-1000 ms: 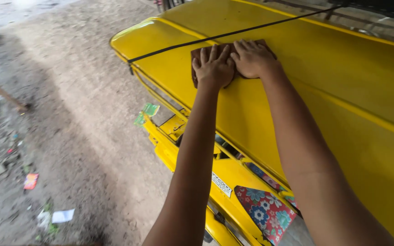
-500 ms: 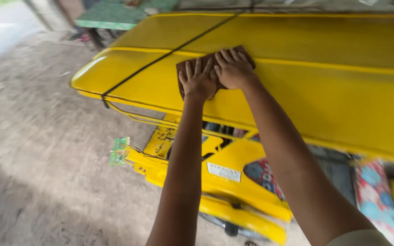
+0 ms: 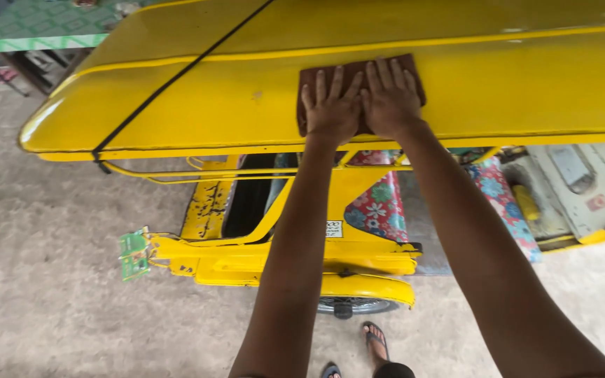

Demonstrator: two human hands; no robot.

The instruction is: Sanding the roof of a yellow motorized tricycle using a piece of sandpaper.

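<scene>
Brown cloth [image 3: 358,87] lies flat on the yellow vehicle roof [image 3: 211,105] in the head view, pinned by left hand [image 3: 330,108] and right hand [image 3: 388,98] side by side, fingers spread open, palms pressing rather than gripping, apparently to spread pressure evenly.

The glossy yellow metal vehicle roof [image 3: 246,105] is viewed steeply downward, at arm's length, from one head-worn camera.

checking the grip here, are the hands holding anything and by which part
Nothing is gripped. The left hand and right hand lie flat, fingers spread, pressing the middle of a brown cloth against the yellow roof.
</scene>
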